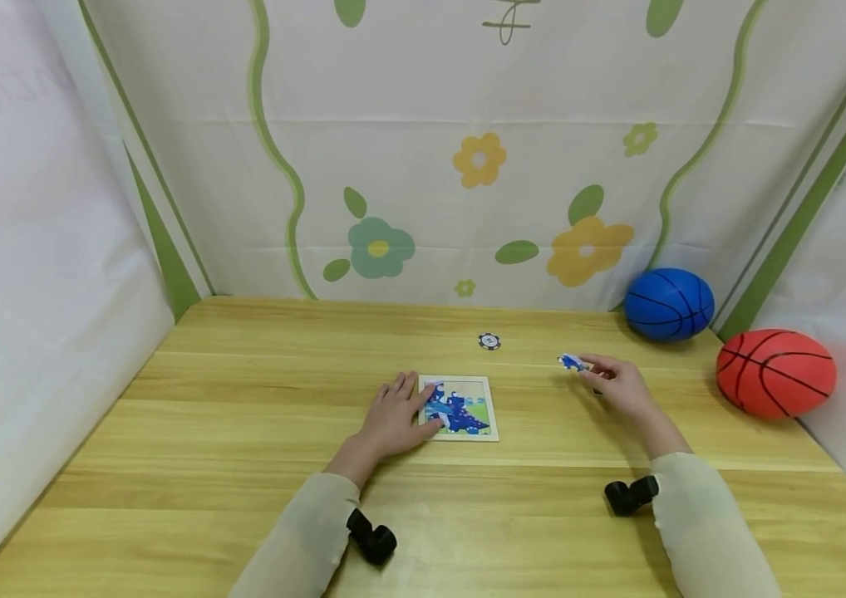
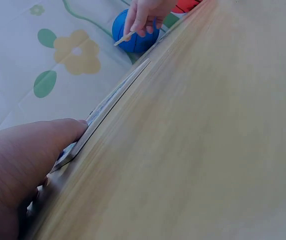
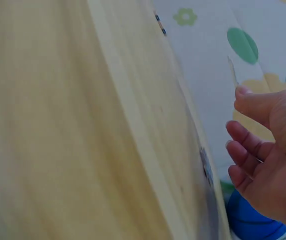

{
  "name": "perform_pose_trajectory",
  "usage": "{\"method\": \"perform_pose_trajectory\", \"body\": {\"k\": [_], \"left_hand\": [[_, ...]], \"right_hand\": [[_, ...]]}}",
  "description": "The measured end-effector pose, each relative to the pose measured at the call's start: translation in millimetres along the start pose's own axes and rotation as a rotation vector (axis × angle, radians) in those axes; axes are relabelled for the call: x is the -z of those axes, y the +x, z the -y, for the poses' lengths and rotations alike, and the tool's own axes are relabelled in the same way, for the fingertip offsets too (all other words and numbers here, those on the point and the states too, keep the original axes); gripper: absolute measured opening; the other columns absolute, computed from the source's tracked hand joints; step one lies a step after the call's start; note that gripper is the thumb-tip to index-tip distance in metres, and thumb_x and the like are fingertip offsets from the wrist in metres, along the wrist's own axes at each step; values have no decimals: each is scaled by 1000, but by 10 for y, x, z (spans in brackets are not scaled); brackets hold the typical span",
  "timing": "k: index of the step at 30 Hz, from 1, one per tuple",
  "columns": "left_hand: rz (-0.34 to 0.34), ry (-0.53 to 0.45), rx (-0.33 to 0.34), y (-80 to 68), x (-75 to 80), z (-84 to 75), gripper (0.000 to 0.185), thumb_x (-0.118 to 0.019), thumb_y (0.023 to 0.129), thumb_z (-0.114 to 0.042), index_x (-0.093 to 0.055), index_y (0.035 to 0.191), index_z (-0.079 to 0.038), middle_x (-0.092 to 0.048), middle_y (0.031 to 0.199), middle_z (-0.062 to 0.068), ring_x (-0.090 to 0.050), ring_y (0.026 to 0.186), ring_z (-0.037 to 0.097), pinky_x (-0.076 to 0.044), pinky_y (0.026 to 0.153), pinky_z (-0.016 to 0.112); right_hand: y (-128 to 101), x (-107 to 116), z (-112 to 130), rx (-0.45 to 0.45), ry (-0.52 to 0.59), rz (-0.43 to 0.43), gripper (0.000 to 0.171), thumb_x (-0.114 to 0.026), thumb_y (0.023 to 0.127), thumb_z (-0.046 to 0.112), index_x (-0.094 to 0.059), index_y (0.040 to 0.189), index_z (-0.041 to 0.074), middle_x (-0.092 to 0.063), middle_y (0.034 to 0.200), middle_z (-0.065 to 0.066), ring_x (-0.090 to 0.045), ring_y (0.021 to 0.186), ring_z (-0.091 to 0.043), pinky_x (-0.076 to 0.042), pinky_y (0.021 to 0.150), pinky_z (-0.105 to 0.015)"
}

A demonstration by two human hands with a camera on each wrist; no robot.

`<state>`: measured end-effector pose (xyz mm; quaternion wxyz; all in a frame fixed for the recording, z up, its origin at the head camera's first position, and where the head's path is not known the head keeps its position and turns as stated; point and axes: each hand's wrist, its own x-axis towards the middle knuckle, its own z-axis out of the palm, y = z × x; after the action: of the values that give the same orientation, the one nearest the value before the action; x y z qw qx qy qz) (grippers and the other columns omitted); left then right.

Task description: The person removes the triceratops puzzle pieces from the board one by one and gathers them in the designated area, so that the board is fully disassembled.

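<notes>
A square jigsaw puzzle with a pale frame and a blue dinosaur picture lies flat on the wooden table. My left hand rests at its left side, fingers spread, with thumb and index finger over the picture. In the left wrist view, the thumb touches the frame's edge. Off to the right, my right hand pinches a small blue and white puzzle piece above the table. The right wrist view shows that piece edge-on. A small flat item lies on the table below the right hand, its kind unclear.
A round black and white chip lies behind the puzzle. At the table's right side sit a blue ball and a red ball. A flowered cloth hangs along the back edge, with pale cloth at both sides.
</notes>
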<state>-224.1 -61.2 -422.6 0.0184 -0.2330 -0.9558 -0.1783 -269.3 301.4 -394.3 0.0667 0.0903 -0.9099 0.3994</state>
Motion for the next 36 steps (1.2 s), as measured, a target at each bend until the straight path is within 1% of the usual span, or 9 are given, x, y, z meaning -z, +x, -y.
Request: {"method": "perform_pose_trajectory", "body": {"k": [3, 8, 11, 15, 20, 26, 33, 36], "left_hand": [[2, -2, 3, 2, 0, 0, 64, -40, 84, -51, -31, 135, -14, -17, 139, 17, -9, 127, 31, -8, 99, 47], [8, -5, 5, 4, 7, -4, 64, -40, 84, -51, -31, 135, -13, -17, 139, 17, -9, 127, 31, -8, 99, 47], [9, -5, 5, 5, 13, -8, 64, -40, 84, -51, -32, 135, -13, -17, 139, 18, -9, 127, 32, -9, 99, 47], [14, -4, 5, 7, 11, -15, 64, -40, 84, -51, -31, 135, -14, -16, 139, 17, -8, 127, 31, -8, 99, 46], [16, -4, 8, 5, 3, -16, 64, -40, 84, -51, -31, 135, -14, -16, 140, 17, -8, 127, 31, -7, 99, 46], [10, -6, 9, 5, 6, -13, 64, -40, 84, -52, -31, 135, -14, -16, 139, 17, -8, 127, 31, -7, 99, 46], [10, -9, 10, 10, -3, -8, 64, -40, 84, -51, -31, 135, -13, -16, 140, 17, -8, 127, 31, -7, 99, 46], [10, -10, 13, 6, -4, -3, 64, -40, 84, -51, -31, 135, -13, -16, 140, 16, -8, 127, 31, -7, 99, 46]], "right_hand": [[-21, 36, -81, -24, -15, 15, 37, -56, 85, 20, -53, 114, -3, -53, 85, -14, -44, 65, -16, -39, 48, -24], [-57, 46, -142, -56, -34, 48, 38, -56, 85, 16, -52, 114, -6, -54, 92, -17, -46, 75, -21, -41, 57, -26], [-59, 33, -180, -40, -54, 49, 37, -58, 83, 17, -53, 113, -6, -55, 90, -16, -47, 76, -22, -40, 61, -28], [-51, -5, -236, -6, -92, 49, 35, -60, 82, 17, -57, 109, -4, -54, 84, -12, -43, 75, -21, -36, 64, -32], [-43, -65, -275, 40, -112, 35, 33, -62, 80, 15, -59, 108, -3, -52, 83, -12, -39, 74, -22, -33, 63, -33], [-42, -91, -311, 41, -114, 18, 34, -62, 80, 15, -58, 109, -3, -50, 88, -14, -39, 78, -22, -32, 65, -33], [-36, -91, -303, 43, -119, 27, 36, -63, 80, 17, -58, 110, -2, -49, 91, -15, -40, 81, -23, -33, 68, -34], [-31, -90, -279, 47, -140, 40, 37, -62, 80, 19, -58, 111, -1, -49, 92, -15, -41, 82, -24, -33, 68, -35]]}}
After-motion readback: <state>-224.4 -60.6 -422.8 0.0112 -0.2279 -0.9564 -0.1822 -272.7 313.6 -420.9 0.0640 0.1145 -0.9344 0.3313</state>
